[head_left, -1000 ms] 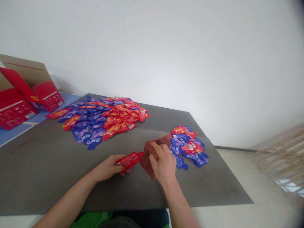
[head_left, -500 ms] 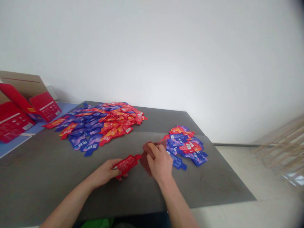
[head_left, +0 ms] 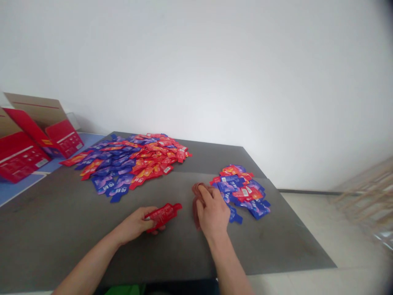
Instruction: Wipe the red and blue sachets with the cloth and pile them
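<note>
My left hand (head_left: 138, 225) is closed around a red sachet (head_left: 164, 215) with a narrow neck that points right. To its right, my right hand (head_left: 213, 209) has its fingers pressed together on a brownish cloth (head_left: 196, 211), which is bunched under the fingertips. Right beside that hand lies a smaller pile of blue and red sachets (head_left: 245, 190), partly covered by the hand. Farther back on the left, a large heap of blue and red sachets (head_left: 141, 157) spreads over the dark table.
The dark grey table (head_left: 70, 229) reaches back to a white wall (head_left: 215, 73). At the left, an open red cardboard box (head_left: 27, 157) stands on a blue surface (head_left: 89, 140). Wooden slats (head_left: 368, 188) are over the pale floor at the right.
My right hand has shifted slightly right, toward the smaller pile, and the cloth has moved with it and is more bunched. My left hand still holds the red sachet, now farther from the cloth.
</note>
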A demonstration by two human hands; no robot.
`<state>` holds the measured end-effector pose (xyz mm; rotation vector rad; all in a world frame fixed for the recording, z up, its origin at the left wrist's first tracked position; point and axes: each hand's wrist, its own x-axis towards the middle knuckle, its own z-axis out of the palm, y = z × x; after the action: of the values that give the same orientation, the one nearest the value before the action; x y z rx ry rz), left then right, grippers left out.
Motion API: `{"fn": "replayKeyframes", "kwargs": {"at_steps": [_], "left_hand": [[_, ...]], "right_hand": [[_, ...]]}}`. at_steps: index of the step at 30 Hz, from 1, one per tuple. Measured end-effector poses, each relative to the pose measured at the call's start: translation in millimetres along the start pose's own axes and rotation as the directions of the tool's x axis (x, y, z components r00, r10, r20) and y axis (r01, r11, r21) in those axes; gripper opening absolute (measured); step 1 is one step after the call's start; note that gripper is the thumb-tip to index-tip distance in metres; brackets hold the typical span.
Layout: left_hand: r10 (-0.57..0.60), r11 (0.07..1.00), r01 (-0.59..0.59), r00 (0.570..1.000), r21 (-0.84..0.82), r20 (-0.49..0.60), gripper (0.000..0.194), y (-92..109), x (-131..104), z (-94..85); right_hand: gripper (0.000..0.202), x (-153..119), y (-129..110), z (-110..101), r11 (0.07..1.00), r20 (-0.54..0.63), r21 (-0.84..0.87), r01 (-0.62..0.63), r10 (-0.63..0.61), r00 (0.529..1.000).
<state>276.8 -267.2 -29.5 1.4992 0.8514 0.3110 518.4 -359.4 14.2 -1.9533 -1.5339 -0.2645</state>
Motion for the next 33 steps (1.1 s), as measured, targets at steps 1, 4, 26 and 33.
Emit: {"fn": "replayKeyframes", "kwargs": {"at_steps": [1,4,26,33], "left_hand": [[0.005,1.000,-0.005,1.000,0.000,0.007,0.036,0.5,-0.3,-0.3],[0.062,0.997,-0.063,0.998,0.034,0.029,0.030,4.5,0.5,-2.2],[0.081,0.966,-0.072,0.996,-0.249,0.026,0.034,-14.5,1.9,-12.2],[0.112,0.920,-0.110,0.994,-0.377,-0.018,0.030,-22.9,-1.0,-14.4]], "right_hand": [[0.038,-7.2,-8.8,-9.6,0.999,-0.051,0.044,0.028,-0.025,0.998],[0.032,-37.1,-50.4,-16.7,0.946,0.004,0.142,0.290,-0.293,0.956],[0.031,-7.1,-8.0,35.9,0.812,0.533,0.540,-0.220,-0.127,0.837],[0.039,-3.8,-33.2,72.2,0.519,0.669,0.674,-0.526,-0.128,0.732]]}}
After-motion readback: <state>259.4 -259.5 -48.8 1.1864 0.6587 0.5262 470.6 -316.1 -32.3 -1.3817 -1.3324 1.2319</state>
